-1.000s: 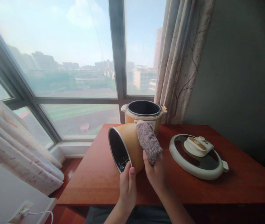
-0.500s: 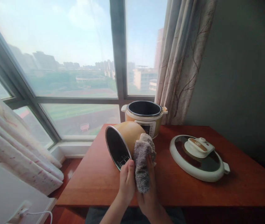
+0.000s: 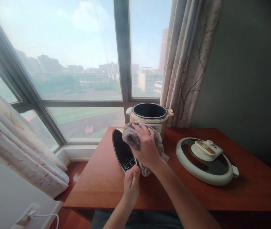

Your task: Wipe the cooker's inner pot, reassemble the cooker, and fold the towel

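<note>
An inner pot (image 3: 121, 149) with a dark inside and white level marks lies tilted on its side, its mouth turned to the left. My left hand (image 3: 132, 183) grips its rim at the near edge, thumb on the outside. Over the pot's outer wall, my right hand (image 3: 146, 143) presses a grey towel (image 3: 130, 136), fingers bent around the cloth. Most of the pot's outside is hidden behind the towel and hand. Right behind stands the pressure cooker body (image 3: 149, 111), uncovered, its front partly covered by the towel.
The cooker's round lid (image 3: 204, 160) lies handle up on the right of the wooden table (image 3: 97, 187). A window and curtains (image 3: 188, 70) are behind. At lower left, a white cable (image 3: 46, 215) is plugged into a wall socket.
My right hand, with the towel, has moved from the pot's near lower side up and over to its top. My left hand stays on the rim. The view has shifted slightly.
</note>
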`<state>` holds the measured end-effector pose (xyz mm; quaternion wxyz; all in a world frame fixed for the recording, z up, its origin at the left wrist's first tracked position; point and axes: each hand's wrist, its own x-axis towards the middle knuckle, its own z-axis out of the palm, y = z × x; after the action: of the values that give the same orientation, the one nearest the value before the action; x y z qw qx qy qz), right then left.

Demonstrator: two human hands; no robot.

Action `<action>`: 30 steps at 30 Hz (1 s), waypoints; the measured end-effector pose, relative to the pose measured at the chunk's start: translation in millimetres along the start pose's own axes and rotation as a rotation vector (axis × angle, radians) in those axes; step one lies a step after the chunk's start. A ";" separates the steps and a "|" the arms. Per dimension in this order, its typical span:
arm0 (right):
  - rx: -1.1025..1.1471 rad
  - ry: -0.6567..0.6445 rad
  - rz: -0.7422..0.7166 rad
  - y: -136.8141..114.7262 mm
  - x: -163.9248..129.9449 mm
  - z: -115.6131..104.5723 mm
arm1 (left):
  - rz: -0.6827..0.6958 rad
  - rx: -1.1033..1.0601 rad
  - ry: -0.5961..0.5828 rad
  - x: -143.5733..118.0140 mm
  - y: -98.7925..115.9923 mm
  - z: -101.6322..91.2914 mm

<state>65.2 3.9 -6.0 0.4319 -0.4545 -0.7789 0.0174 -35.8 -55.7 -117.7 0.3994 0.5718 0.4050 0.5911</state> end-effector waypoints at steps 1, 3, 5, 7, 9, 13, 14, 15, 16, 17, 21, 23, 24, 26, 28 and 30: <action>-0.009 -0.054 0.023 -1.4 15.7 -3.9 | 0.024 0.020 -0.011 -3.0 -0.8 0.1; -0.048 -0.212 0.055 -2.5 47.2 -10.6 | 0.073 0.053 -0.045 -9.7 -2.7 -0.1; -0.101 -0.440 0.087 -2.0 75.1 -14.4 | 0.109 0.076 -0.070 -15.6 -4.4 -0.6; -0.121 -0.601 0.090 -1.4 95.0 -14.6 | 0.130 0.096 -0.060 -18.7 -5.3 -1.1; -0.128 -0.648 0.084 -1.6 104.4 -12.0 | 0.133 0.113 -0.019 -18.5 -4.9 -1.3; -0.145 -0.566 0.039 -2.0 97.6 -7.7 | 0.116 0.125 0.045 -14.6 -3.0 -0.2; -0.133 -0.530 0.009 -1.5 93.2 -7.7 | 0.109 0.123 0.049 -14.0 -2.8 0.0; -0.112 -0.491 -0.023 -0.7 88.4 -8.1 | 0.101 0.120 0.051 -13.8 -2.8 0.2; -0.086 -0.451 -0.052 0.3 83.6 -8.5 | 0.094 0.117 0.053 -13.7 -2.8 0.2; -0.061 -0.413 -0.075 1.3 78.7 -8.9 | 0.088 0.114 0.058 -13.9 -2.9 0.1; -0.005 -0.291 -0.096 2.7 59.5 -8.0 | 0.090 0.110 0.071 -14.8 -2.8 -0.5; -0.010 -0.249 -0.097 1.0 50.0 -7.0 | 0.091 0.097 0.056 -14.8 -3.2 -0.3; -0.017 -0.231 -0.099 -0.2 45.3 -6.7 | 0.085 0.086 0.051 -14.7 -3.6 -0.1; -0.033 -0.200 -0.103 -2.8 36.2 -7.0 | 0.063 0.054 0.056 -14.3 -5.0 0.2; -0.035 -0.180 -0.110 -4.3 26.7 -8.4 | 0.032 0.020 0.064 -13.2 -6.3 0.0; -0.025 -0.169 -0.124 -3.7 15.6 -10.3 | -0.002 -0.013 0.063 -10.5 -6.3 -0.9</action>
<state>66.4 9.3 12.3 0.3594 -0.4077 -0.8392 0.0194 -36.4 -63.3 -127.3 0.3907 0.5499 0.4144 0.6110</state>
